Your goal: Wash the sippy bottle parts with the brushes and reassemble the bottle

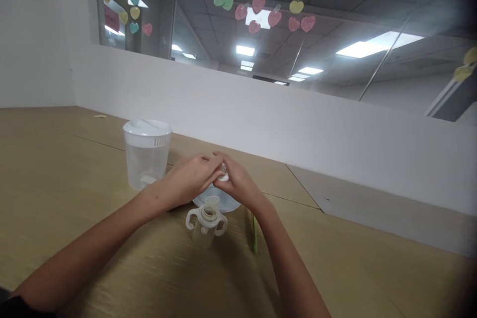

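Observation:
My left hand [192, 179] and my right hand [240, 181] meet above the table, fingers closed around a small white piece with a clear part [223, 173], like a bottle top. Most of it is hidden by my fingers. Just below stands a baby bottle [204, 236] with two white side handles, its mouth uncovered. Behind the bottle, partly under my hands, lies a shallow clear bluish bowl or dish [227, 201]. A thin green stick-like item [255, 236] rests beside my right wrist, which partly covers it.
A translucent tub with a white lid [147, 159] stands left of my hands, something pale inside. A small flat pale piece [100, 116] lies far left on the brown table [93, 169]. A white wall [223, 109] with a window and heart-shaped notes rises behind.

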`<action>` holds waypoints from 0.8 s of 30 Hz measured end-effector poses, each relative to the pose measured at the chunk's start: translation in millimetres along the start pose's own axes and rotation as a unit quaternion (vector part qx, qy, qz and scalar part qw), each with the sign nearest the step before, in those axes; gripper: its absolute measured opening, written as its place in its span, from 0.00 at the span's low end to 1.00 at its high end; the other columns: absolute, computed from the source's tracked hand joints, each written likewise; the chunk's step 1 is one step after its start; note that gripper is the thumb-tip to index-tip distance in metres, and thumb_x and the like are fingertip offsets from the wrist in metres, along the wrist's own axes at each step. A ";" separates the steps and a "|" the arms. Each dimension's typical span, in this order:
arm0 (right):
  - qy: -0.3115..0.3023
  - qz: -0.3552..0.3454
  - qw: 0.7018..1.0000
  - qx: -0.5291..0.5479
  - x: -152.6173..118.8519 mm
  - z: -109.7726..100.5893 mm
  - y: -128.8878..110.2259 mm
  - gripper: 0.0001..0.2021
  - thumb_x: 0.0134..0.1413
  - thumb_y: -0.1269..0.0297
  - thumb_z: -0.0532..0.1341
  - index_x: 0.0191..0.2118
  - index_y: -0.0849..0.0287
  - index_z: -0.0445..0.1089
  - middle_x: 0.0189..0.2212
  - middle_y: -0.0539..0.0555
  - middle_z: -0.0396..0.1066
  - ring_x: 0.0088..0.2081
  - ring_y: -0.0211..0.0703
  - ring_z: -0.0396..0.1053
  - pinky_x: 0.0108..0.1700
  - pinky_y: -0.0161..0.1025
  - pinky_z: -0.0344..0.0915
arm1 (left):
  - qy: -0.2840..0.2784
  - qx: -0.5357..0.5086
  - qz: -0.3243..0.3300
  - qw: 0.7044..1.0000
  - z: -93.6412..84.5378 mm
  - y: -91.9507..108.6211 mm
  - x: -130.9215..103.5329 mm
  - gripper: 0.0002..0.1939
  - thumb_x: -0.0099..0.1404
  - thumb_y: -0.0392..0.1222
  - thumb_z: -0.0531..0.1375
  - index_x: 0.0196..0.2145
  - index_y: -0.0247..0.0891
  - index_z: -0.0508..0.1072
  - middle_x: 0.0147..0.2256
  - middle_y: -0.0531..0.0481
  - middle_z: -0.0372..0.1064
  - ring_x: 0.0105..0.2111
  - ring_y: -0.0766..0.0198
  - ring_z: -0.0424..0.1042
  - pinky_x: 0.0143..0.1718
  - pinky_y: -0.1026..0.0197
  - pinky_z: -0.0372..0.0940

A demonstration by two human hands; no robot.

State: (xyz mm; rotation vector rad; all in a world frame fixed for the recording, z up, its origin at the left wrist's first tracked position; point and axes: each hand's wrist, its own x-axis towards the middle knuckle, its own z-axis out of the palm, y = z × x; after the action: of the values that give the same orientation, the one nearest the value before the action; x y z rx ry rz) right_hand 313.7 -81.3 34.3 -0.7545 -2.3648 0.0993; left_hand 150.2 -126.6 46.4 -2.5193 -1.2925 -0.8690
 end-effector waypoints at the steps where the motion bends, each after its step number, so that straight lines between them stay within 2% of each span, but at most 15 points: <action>1: -0.008 0.013 1.000 -0.002 -0.6 -0.7 0.1 0.19 0.49 0.68 0.56 0.50 0.60 0.57 0.47 0.58 0.66 0.45 0.44 0.65 0.44 0.40 0.61 | -0.005 0.021 0.004 1.000 2.0 1.1 -0.3 0.13 0.67 0.44 0.46 0.39 0.36 0.65 0.32 0.45 0.69 0.32 0.58 0.69 0.31 0.60 0.61; 3: -0.019 0.040 0.999 -0.006 -1.9 -2.6 -1.7 0.15 0.50 0.67 0.56 0.45 0.60 0.59 0.38 0.54 0.69 0.37 0.42 0.66 0.37 0.37 0.61 | -0.014 0.025 0.007 1.000 2.3 0.4 -0.4 0.13 0.67 0.45 0.45 0.41 0.36 0.65 0.33 0.45 0.69 0.34 0.58 0.69 0.32 0.60 0.61; 5: -0.027 0.062 0.998 -0.005 -2.7 -3.8 -4.5 0.10 0.50 0.65 0.56 0.40 0.59 0.59 0.30 0.50 0.68 0.31 0.41 0.65 0.32 0.35 0.58 | -0.024 0.007 -0.004 1.000 -1.6 -3.3 0.3 0.15 0.68 0.47 0.45 0.41 0.37 0.66 0.33 0.46 0.70 0.34 0.58 0.70 0.34 0.60 0.62; 7: -0.023 0.083 0.996 -0.004 -2.5 -4.1 -6.3 0.09 0.51 0.62 0.57 0.37 0.59 0.59 0.27 0.48 0.66 0.28 0.39 0.63 0.30 0.34 0.56 | -0.018 -0.032 -0.017 0.999 -5.4 -9.1 1.4 0.16 0.67 0.50 0.47 0.42 0.38 0.66 0.35 0.46 0.71 0.36 0.57 0.71 0.36 0.59 0.62; 10: -0.007 0.095 0.995 -0.009 -1.0 -4.0 -5.9 0.10 0.51 0.58 0.58 0.32 0.59 0.62 0.28 0.49 0.63 0.31 0.39 0.62 0.33 0.35 0.56 | 0.051 -0.141 -0.030 0.988 1.6 -19.7 -0.6 0.19 0.66 0.52 0.49 0.49 0.39 0.63 0.44 0.45 0.70 0.44 0.57 0.69 0.43 0.57 0.62; 13: -0.043 0.098 0.994 0.003 0.3 -5.1 -4.0 0.13 0.49 0.54 0.60 0.29 0.60 0.66 0.32 0.51 0.61 0.36 0.40 0.61 0.37 0.36 0.57 | 0.155 -0.239 -0.044 0.958 30.5 -29.2 -15.6 0.19 0.66 0.49 0.49 0.51 0.38 0.60 0.47 0.44 0.68 0.47 0.58 0.67 0.48 0.56 0.60; 14: -0.065 0.103 0.993 0.013 0.6 -5.8 -3.6 0.14 0.48 0.53 0.61 0.30 0.60 0.68 0.31 0.51 0.61 0.35 0.40 0.61 0.37 0.36 0.56 | 0.160 -0.260 -0.050 0.951 43.5 -31.6 -23.9 0.20 0.66 0.49 0.49 0.52 0.38 0.60 0.47 0.44 0.67 0.48 0.58 0.66 0.49 0.56 0.60; 17: -0.123 0.117 0.985 0.044 0.8 -7.1 -3.0 0.14 0.46 0.53 0.63 0.32 0.60 0.71 0.30 0.50 0.62 0.32 0.38 0.60 0.34 0.34 0.56 | 0.113 -0.293 -0.048 0.948 82.2 -36.4 -51.7 0.23 0.65 0.49 0.50 0.54 0.37 0.57 0.50 0.41 0.65 0.50 0.55 0.63 0.51 0.53 0.57; 19: -0.146 0.130 0.978 0.067 0.4 -6.6 -2.1 0.16 0.45 0.52 0.63 0.35 0.60 0.71 0.28 0.49 0.62 0.31 0.37 0.60 0.32 0.33 0.55 | 0.092 -0.297 -0.046 0.949 101.4 -38.2 -66.1 0.28 0.64 0.51 0.52 0.58 0.37 0.51 0.52 0.40 0.62 0.52 0.53 0.61 0.53 0.51 0.55; 21: -0.163 0.148 0.971 0.091 -0.2 -5.0 -0.2 0.20 0.43 0.51 0.64 0.39 0.60 0.70 0.28 0.48 0.63 0.30 0.37 0.60 0.31 0.33 0.56 | 0.074 -0.283 -0.049 0.955 112.9 -38.9 -74.1 0.34 0.61 0.53 0.54 0.60 0.37 0.48 0.53 0.39 0.60 0.54 0.51 0.58 0.54 0.49 0.53; 24: -0.188 0.167 0.960 0.125 -1.3 -2.4 3.6 0.23 0.39 0.55 0.67 0.42 0.61 0.68 0.31 0.49 0.64 0.32 0.37 0.62 0.33 0.33 0.58 | 0.057 -0.253 -0.041 0.965 119.2 -37.6 -77.0 0.41 0.56 0.56 0.59 0.60 0.38 0.47 0.54 0.39 0.60 0.55 0.48 0.56 0.54 0.47 0.53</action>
State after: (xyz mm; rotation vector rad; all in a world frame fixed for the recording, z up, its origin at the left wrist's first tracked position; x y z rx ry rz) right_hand 317.7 -79.3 34.6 -1.0762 -2.4795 0.7288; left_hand 135.4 -108.1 -98.4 -2.7352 -1.2721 -1.5081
